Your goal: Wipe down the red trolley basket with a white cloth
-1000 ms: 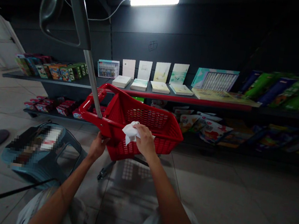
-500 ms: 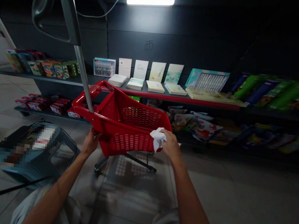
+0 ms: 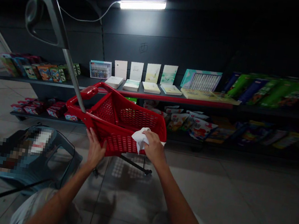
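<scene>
A small red shopping cart with perforated plastic sides stands before me on dark wheeled legs. My right hand grips a crumpled white cloth and presses it against the cart's near side, just below the rim. My left hand lies against the lower rear corner of the cart, fingers stretched out and thumb apart. A metal pole with a dark grey loop handle rises at a slant beside the cart's push handle.
Beyond the cart, a dark shelf carries books and boxed sets, with bagged goods on the level below. A blue-grey plastic stool stands at my left, its top pixelated. A lit tube lamp hangs above.
My right hand has moved the cloth left along the cart's side. My left hand has shifted from gripping under the rear edge to lying against the side with fingers extended.
</scene>
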{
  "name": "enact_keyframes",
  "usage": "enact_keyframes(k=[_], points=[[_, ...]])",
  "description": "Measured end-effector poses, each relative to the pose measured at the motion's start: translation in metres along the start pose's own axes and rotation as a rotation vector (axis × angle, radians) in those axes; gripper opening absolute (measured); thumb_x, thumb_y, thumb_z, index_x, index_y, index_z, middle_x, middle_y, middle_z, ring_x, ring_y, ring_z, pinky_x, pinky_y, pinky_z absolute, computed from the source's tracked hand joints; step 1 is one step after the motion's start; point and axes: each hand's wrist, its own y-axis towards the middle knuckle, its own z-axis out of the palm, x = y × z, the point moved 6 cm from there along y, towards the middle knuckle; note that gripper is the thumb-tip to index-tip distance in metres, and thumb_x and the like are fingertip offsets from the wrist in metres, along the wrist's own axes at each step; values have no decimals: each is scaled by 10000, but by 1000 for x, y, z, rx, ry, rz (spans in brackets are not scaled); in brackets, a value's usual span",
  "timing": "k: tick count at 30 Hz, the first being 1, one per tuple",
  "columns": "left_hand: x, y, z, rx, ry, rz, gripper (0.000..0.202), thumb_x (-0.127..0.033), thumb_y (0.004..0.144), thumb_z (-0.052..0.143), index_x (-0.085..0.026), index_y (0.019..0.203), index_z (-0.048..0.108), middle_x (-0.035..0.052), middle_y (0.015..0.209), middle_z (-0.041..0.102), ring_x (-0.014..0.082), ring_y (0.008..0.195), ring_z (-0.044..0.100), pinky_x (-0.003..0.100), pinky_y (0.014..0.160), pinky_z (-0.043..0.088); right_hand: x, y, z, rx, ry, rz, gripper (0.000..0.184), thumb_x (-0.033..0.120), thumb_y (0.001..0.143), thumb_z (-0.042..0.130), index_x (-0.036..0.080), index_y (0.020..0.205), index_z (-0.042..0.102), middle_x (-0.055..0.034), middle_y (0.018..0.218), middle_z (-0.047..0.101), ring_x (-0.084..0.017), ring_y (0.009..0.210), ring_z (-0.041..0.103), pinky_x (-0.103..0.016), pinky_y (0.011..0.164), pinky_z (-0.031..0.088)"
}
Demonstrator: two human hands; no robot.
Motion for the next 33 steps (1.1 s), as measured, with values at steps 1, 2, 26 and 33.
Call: enact_keyframes(k=[1, 2, 26, 33], points=[[-7, -3, 1, 4, 29, 43, 1056, -371, 922, 629, -141, 1667, -83, 198, 1729, -179, 372, 1615, -5, 566, 1293, 219, 5, 0, 2, 2, 12, -16, 495, 32, 824, 533, 232, 1260, 653, -92, 1333, 658, -274, 1275, 554, -450, 1103, 481], [-15, -5, 1, 2, 62, 96, 1026, -337, 927, 618, -146, 1671, -62, 185, 1732, -178, 365, 1616, -19, 568, 1295, 211, 10, -1, 5, 6, 20, -33, 494, 30, 826, 533, 233, 1261, 650, -91, 1331, 657, -275, 1278, 552, -453, 1104, 478], [-37, 25, -26, 118, 120, 233, 616, -190, 956, 530, -268, 1553, 398, 28, 1769, -56, 316, 1623, -17, 587, 1281, 253, -5, -23, 0, 247, 296, -221, 489, 17, 741, 453, 215, 1146, 645, -92, 1278, 661, -212, 1245, 589, -385, 1111, 455], [-36, 25, -27, 131, 72, 214, 642, -193, 927, 553, -252, 1554, 427, 32, 1770, -15, 316, 1625, -13, 592, 1260, 294, -43, -18, -13, 102, 67, -62, 403, 94, 840, 479, 185, 1168, 693, -111, 1220, 692, -266, 1191, 557, -454, 1085, 468]])
